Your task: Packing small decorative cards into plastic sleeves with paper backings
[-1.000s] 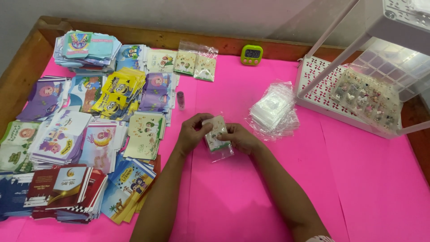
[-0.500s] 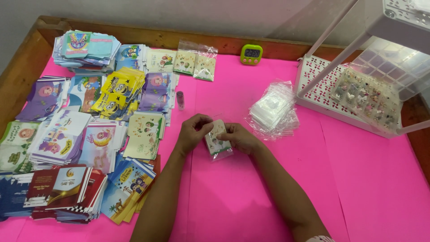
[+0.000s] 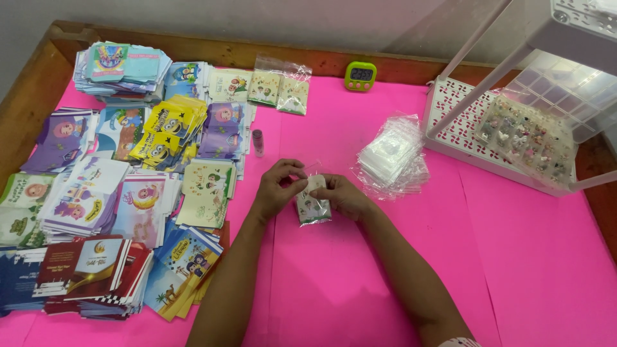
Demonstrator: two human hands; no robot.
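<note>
small clear bag point(image 3: 313, 207) is held by left hand point(image 3: 277, 188) and right hand point(image 3: 342, 195), both closed | bag is tipped lower than before, maybe being sealed | pink surface point(image 3: 360, 276) below

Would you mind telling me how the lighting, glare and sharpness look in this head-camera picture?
Head view: even, soft light with only faint shadows under the left hand and right hand; mild glare on the stack of clear bags and the clear plastic cover; the small packet is sharp enough to see, though its print is unreadable; the table edge bows slightly.
</note>
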